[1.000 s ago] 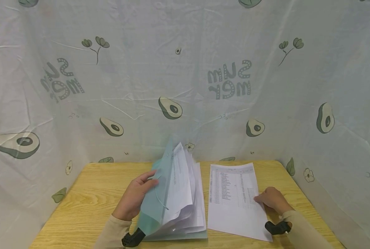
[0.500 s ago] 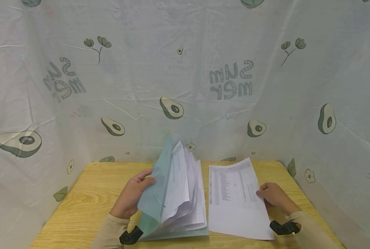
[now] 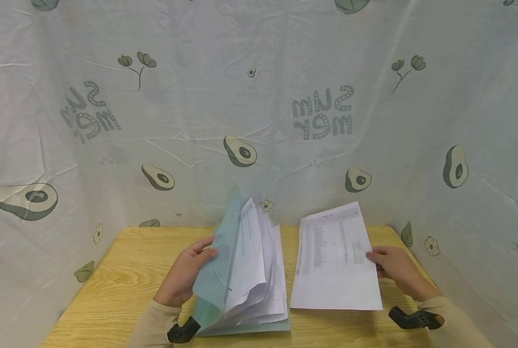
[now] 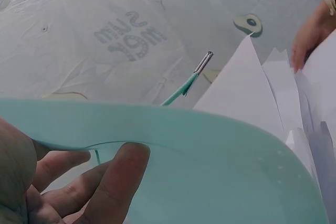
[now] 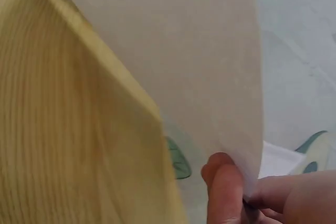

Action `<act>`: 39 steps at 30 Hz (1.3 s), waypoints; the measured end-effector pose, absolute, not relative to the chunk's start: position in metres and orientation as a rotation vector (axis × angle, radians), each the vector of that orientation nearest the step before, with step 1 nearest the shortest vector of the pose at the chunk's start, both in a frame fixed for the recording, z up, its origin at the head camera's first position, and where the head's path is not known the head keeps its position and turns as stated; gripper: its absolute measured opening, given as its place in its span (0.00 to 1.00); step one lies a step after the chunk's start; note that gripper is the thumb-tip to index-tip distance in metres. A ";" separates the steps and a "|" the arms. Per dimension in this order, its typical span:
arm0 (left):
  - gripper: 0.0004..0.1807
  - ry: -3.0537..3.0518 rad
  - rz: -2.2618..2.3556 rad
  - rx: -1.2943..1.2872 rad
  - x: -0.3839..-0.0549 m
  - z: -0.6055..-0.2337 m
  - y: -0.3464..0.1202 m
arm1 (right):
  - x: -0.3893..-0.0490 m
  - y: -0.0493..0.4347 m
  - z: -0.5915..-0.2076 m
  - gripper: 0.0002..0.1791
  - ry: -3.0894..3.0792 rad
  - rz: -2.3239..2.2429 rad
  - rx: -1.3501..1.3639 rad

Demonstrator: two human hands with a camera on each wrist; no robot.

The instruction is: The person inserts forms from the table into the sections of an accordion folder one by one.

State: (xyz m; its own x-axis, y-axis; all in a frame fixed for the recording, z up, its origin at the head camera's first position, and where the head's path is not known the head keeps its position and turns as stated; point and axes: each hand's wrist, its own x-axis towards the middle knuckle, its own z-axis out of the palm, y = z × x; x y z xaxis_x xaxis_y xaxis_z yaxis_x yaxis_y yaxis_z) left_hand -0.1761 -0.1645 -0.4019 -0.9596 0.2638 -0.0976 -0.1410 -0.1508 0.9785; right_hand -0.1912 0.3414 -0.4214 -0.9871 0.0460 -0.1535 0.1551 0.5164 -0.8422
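Note:
My left hand [image 3: 188, 270] pinches the raised cover of a translucent teal folder [image 3: 213, 285], thumb on one face and fingers on the other. Inside the folder stands a fanned stack of white papers [image 3: 252, 270]. A teal fastener strip with a metal tip [image 4: 191, 80] pokes up beyond the cover in the left wrist view. My right hand [image 3: 398, 270] pinches the right edge of a printed sheet [image 3: 334, 285] between thumb and fingers. That sheet is tilted up off the table, to the right of the folder; its blank back [image 5: 173, 35] fills much of the right wrist view.
The wooden table [image 3: 115, 275] extends on both sides of the folder. A pale curtain [image 3: 189, 111] printed with avocados encloses the back and sides of the table. Black wrist cameras [image 3: 415, 319] sit on both wrists.
My right hand has lifted the printed sheet off the table and shifted slightly right and away from me. The left hand still holds the folder cover raised, almost unmoved.

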 end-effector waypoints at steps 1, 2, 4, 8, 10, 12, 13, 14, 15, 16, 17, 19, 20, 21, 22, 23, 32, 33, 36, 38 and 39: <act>0.30 1.847 2.196 0.142 -0.176 -0.402 -0.164 | -0.190 0.343 -0.419 0.26 2.631 -1.502 0.165; 0.30 1.847 2.195 0.143 -0.176 -0.402 -0.164 | -0.188 0.344 -0.416 0.27 2.621 -1.524 0.159; 0.30 1.850 2.194 0.145 -0.176 -0.402 -0.164 | -0.186 0.347 -0.412 0.28 2.605 -1.564 0.172; 0.30 1.849 2.197 0.148 -0.175 -0.403 -0.164 | -0.182 0.349 -0.405 0.30 2.559 -1.650 0.202; 0.30 1.847 2.201 0.148 -0.175 -0.404 -0.163 | -0.180 0.347 -0.402 0.30 2.533 -1.696 0.217; 0.30 1.849 2.204 0.149 -0.175 -0.404 -0.163 | -0.178 0.343 -0.400 0.30 2.513 -1.725 0.218; 0.30 1.852 2.205 0.146 -0.175 -0.405 -0.163 | -0.177 0.340 -0.398 0.30 2.505 -1.739 0.211; 0.30 1.854 2.204 0.146 -0.175 -0.405 -0.163 | -0.176 0.337 -0.397 0.29 2.498 -1.747 0.204; 0.30 1.855 2.205 0.145 -0.175 -0.405 -0.163 | -0.176 0.334 -0.396 0.29 2.487 -1.759 0.199; 0.30 1.857 2.204 0.144 -0.175 -0.405 -0.163 | -0.176 0.331 -0.396 0.28 2.478 -1.768 0.187; 0.30 1.858 2.202 0.143 -0.175 -0.405 -0.163 | -0.175 0.329 -0.396 0.28 2.473 -1.775 0.178; 0.30 1.859 2.199 0.145 -0.175 -0.405 -0.162 | -0.176 0.324 -0.396 0.27 2.459 -1.789 0.173; 0.30 1.860 2.198 0.147 -0.175 -0.405 -0.162 | -0.177 0.322 -0.397 0.27 2.455 -1.791 0.170; 0.30 1.860 2.198 0.149 -0.175 -0.405 -0.162 | -0.177 0.319 -0.398 0.27 2.451 -1.796 0.176; 0.30 1.860 2.197 0.151 -0.175 -0.405 -0.162 | -0.178 0.317 -0.399 0.27 2.452 -1.794 0.177; 0.30 1.860 2.198 0.154 -0.175 -0.405 -0.162 | -0.178 0.314 -0.399 0.27 2.452 -1.794 0.185; 0.29 1.843 2.216 0.148 -0.176 -0.405 -0.158 | -0.183 0.284 -0.407 0.25 2.431 -1.782 0.177; 0.29 1.842 2.216 0.144 -0.175 -0.405 -0.157 | -0.184 0.280 -0.408 0.24 2.426 -1.779 0.174; 0.29 1.847 2.215 0.139 -0.175 -0.405 -0.155 | -0.189 0.267 -0.413 0.23 2.417 -1.772 0.163; 0.29 1.854 2.212 0.147 -0.174 -0.405 -0.154 | -0.192 0.258 -0.415 0.23 2.415 -1.762 0.159; 0.30 1.856 2.210 0.149 -0.173 -0.405 -0.153 | -0.194 0.254 -0.416 0.23 2.417 -1.758 0.151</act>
